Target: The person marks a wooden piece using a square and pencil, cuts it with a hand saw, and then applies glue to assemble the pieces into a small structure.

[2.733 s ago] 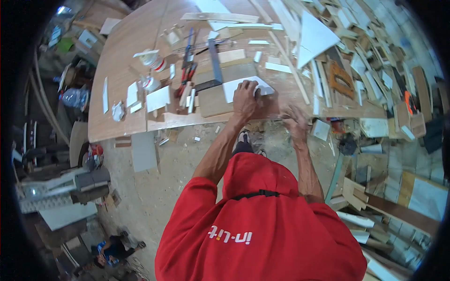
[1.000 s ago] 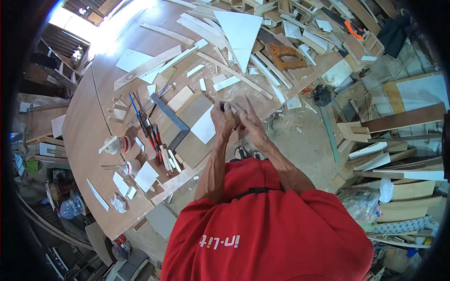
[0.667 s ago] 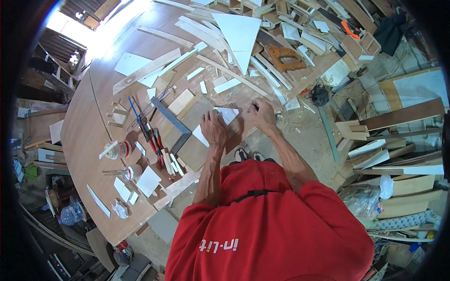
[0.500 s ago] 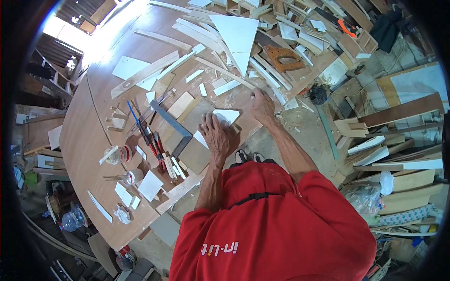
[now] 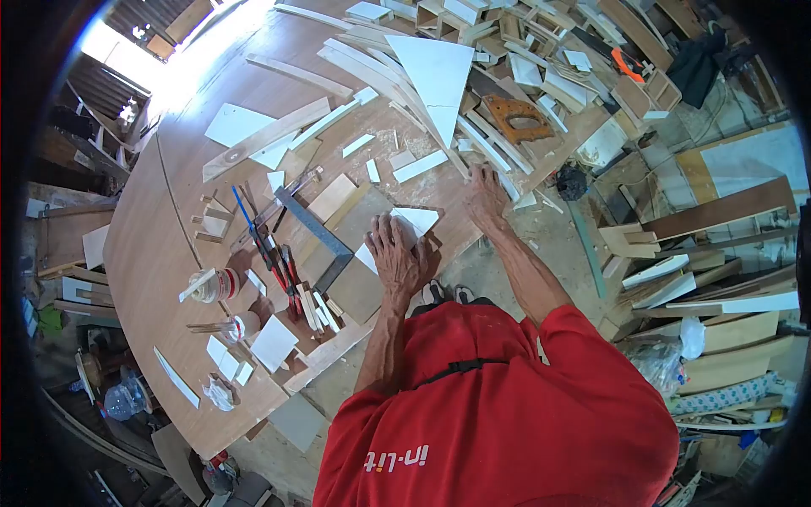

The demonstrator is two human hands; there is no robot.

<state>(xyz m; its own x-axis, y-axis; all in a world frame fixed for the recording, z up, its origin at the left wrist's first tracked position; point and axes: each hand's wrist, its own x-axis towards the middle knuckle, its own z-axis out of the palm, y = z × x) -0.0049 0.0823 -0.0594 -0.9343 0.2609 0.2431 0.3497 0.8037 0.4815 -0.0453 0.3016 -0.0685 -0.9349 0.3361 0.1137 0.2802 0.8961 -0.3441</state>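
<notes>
My left hand (image 5: 395, 252) lies with its fingers spread over a white-faced piece (image 5: 417, 220), on a flat board beside a dark metal square (image 5: 312, 221). The piece's pointed end shows to the right of the fingers; its middle is hidden. Near the table's front edge, my right hand (image 5: 487, 201) rests with fingers apart, at the lower end of a thin wooden strip (image 5: 433, 144). No object shows in its grasp. Pliers with red handles (image 5: 287, 272) and a blue rod-like tool (image 5: 241, 205) lie left of the square.
A handsaw (image 5: 517, 118), a large white triangular panel (image 5: 432, 80) and many offcuts cover the table's far right. Jars (image 5: 221, 285) stand at the left on the wooden table (image 5: 152, 291). Boards (image 5: 726, 203) lean at the right, beyond the floor.
My right hand has shifted right and slightly down in view, and its fingers have loosened. The thin strip has swung toward the right. My left hand stays on the white piece.
</notes>
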